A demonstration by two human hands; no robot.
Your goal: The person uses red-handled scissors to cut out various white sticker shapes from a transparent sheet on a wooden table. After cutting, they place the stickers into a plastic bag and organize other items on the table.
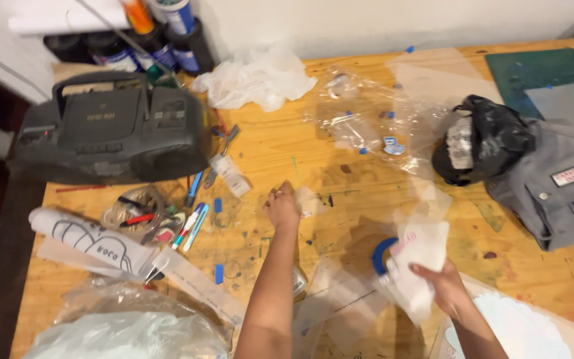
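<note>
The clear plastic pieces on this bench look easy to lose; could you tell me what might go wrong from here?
1. The left hand reaches across to a small clear piece that barely stands out from the table, so the grip may miss.
2. The left forearm passes over a glass jar and could knock it.
3. The right hand holds a limp white bag above the blue tape roll; it may snag or drag it.
</note>
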